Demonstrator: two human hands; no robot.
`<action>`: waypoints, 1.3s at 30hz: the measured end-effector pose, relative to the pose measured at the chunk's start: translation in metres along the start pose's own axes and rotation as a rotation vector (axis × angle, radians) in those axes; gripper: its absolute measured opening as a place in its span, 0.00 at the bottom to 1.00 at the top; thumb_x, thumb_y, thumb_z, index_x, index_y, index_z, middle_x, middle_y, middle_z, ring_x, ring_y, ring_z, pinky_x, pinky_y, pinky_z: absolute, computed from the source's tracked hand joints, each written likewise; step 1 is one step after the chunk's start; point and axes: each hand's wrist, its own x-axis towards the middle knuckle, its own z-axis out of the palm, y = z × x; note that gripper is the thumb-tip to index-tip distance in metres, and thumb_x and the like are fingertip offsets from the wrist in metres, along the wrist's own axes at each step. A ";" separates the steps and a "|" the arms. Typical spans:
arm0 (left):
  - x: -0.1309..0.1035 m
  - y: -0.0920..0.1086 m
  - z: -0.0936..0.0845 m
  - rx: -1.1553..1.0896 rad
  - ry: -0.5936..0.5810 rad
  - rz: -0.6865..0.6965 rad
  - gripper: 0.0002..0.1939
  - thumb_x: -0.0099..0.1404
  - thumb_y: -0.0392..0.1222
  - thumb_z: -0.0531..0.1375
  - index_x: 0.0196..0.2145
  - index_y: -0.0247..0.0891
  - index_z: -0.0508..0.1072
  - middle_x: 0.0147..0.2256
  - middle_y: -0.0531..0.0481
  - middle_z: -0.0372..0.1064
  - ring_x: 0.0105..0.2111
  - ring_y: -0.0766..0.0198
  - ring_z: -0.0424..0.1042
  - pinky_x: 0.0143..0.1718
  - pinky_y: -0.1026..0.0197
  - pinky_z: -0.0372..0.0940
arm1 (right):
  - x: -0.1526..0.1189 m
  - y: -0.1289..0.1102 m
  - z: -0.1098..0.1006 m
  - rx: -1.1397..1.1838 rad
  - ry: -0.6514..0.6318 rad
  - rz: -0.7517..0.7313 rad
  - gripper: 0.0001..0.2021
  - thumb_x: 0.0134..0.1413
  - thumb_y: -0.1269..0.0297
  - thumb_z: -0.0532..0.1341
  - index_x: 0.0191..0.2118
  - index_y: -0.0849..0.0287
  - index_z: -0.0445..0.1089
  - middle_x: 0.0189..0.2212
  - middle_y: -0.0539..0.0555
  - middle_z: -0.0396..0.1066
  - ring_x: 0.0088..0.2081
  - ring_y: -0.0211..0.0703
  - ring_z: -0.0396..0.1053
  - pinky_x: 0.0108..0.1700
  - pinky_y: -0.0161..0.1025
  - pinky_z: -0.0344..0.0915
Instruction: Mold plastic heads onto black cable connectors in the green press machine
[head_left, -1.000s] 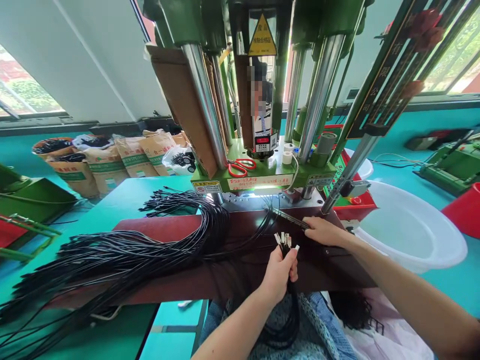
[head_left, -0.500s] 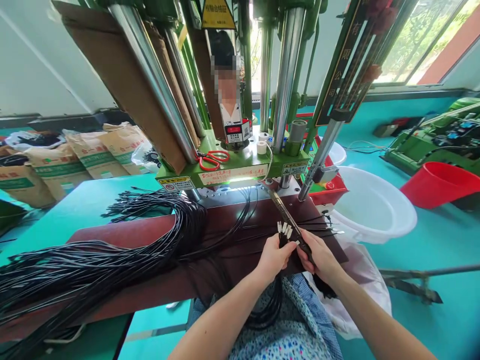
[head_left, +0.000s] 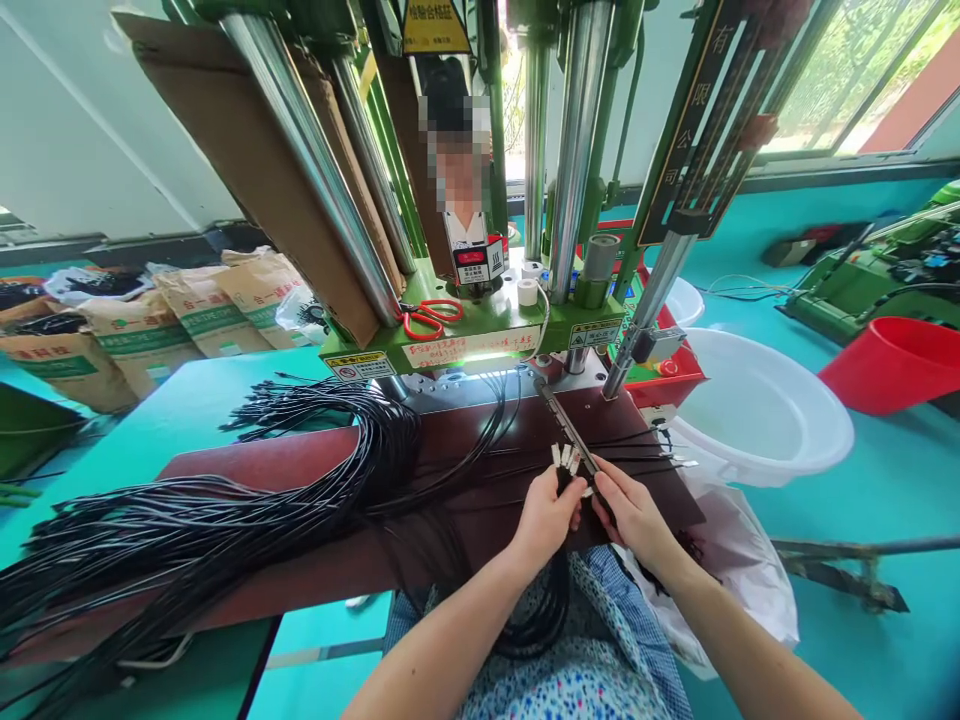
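Observation:
My left hand (head_left: 550, 512) is closed around a bunch of black cables, their silvery connector ends (head_left: 565, 459) sticking up above the thumb. The rest of that bunch (head_left: 546, 608) hangs in a loop over my lap. In my right hand (head_left: 631, 508) is the near end of a long, narrow metal bar (head_left: 564, 423), with fingers wrapped round it. The bar slants away over the brown board (head_left: 480, 545), its far tip near the machine's lower plate (head_left: 480, 391). Both hands are close together, the connectors right beside the bar. My right palm is hidden.
A thick bundle of black cables (head_left: 225, 530) covers the board's left side. The green press (head_left: 555, 331) stands ahead, with red-handled scissors (head_left: 431, 318) on its ledge. At right are a white tub (head_left: 817, 440), a white bag (head_left: 757, 590) and a red bucket (head_left: 885, 370). A person stands behind the press.
The whole view has shifted a little, so the surroundings appear slightly farther right. Both hands keep their holds on the cables and the metal bar, almost in place.

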 end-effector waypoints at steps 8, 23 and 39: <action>-0.001 0.012 -0.004 -0.214 -0.075 -0.115 0.18 0.55 0.57 0.56 0.32 0.42 0.57 0.15 0.64 0.43 0.12 0.76 0.40 0.11 0.72 0.38 | -0.004 -0.003 -0.006 0.212 0.041 0.026 0.28 0.55 0.52 0.54 0.58 0.59 0.54 0.14 0.41 0.54 0.10 0.27 0.48 0.10 0.24 0.43; -0.004 0.017 -0.001 -0.079 -0.116 -0.236 0.23 0.46 0.55 0.64 0.26 0.40 0.56 0.10 0.66 0.44 0.10 0.78 0.41 0.11 0.71 0.36 | -0.003 -0.005 -0.011 0.060 -0.065 0.063 0.31 0.53 0.50 0.54 0.59 0.63 0.54 0.12 0.41 0.53 0.10 0.27 0.46 0.10 0.26 0.43; 0.006 0.007 -0.017 -0.058 0.079 -0.006 0.17 0.54 0.54 0.58 0.26 0.37 0.63 0.13 0.63 0.46 0.12 0.77 0.44 0.13 0.70 0.41 | -0.005 -0.009 -0.010 0.131 -0.015 0.074 0.30 0.53 0.51 0.56 0.59 0.58 0.52 0.13 0.41 0.53 0.10 0.27 0.46 0.11 0.24 0.41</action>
